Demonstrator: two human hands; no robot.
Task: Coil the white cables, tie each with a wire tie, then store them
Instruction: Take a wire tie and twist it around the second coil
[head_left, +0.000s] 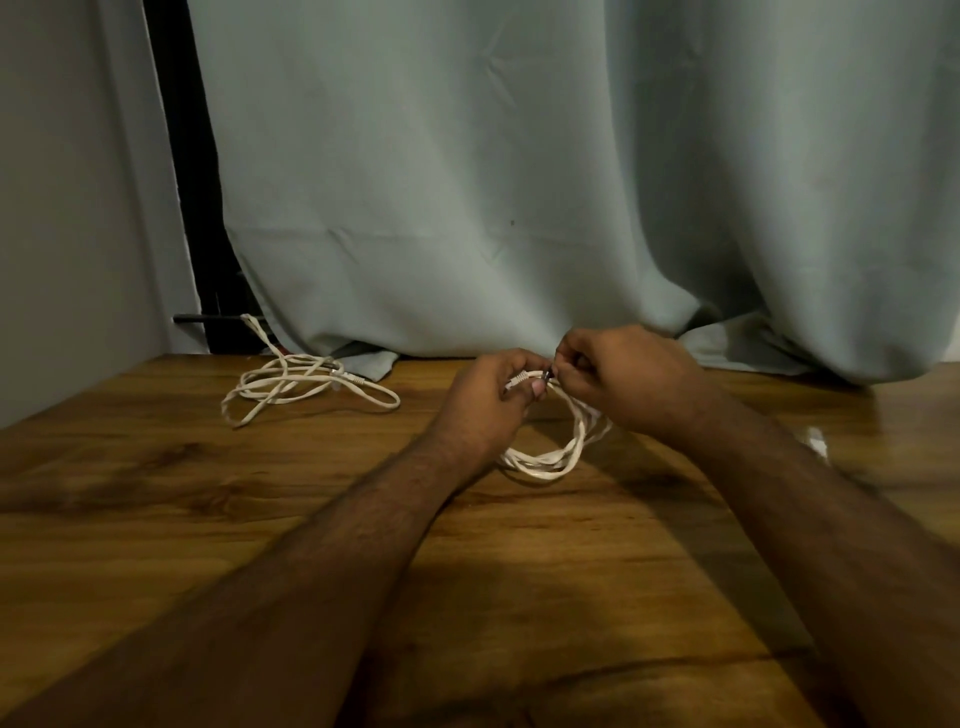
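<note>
Fingers (524, 387) over wooden table (208, 493), curtain (519, 182) behind

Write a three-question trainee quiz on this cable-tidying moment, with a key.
1. True or false: both hands hold the coiled cable.
2. Where does the loose cable lie: A) far left of the table, B) in the left hand, C) under the right hand?
3. What hangs behind the table?

Key: 1 true; 2 A; 3 the curtain.

Grey-green curtain (519, 182) draped onto wooden table (208, 519), dark frame (182, 156) beside pale wall (62, 208).
</note>
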